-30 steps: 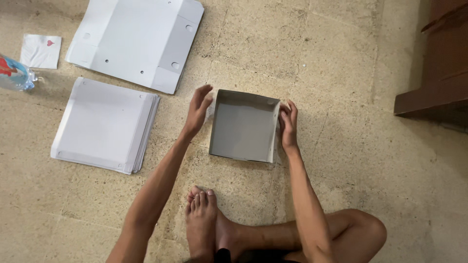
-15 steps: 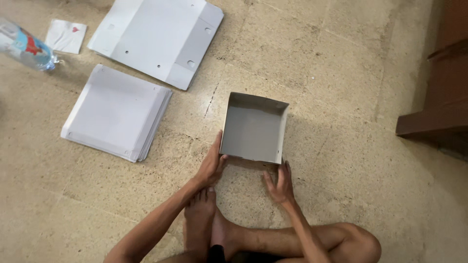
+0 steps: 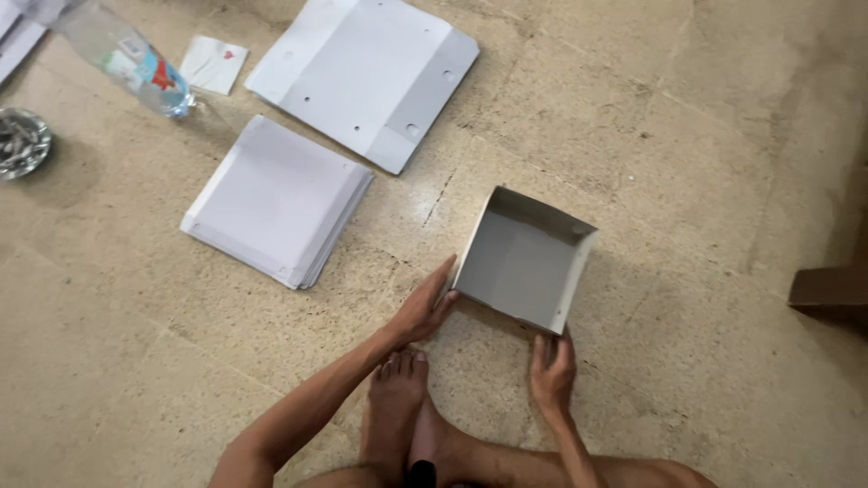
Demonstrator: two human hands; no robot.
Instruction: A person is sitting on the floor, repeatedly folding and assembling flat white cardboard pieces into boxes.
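On beige stone floor (image 3: 687,136), 2 hands touch grey box (image 3: 523,262).

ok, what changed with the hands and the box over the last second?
Both hands slid from the side walls of the grey cardboard box down to its near corners: left hand at the near left corner, right hand at the near right one. The box now sits turned at an angle. Stack of flat sheets, unfolded blank and bottle stayed put.
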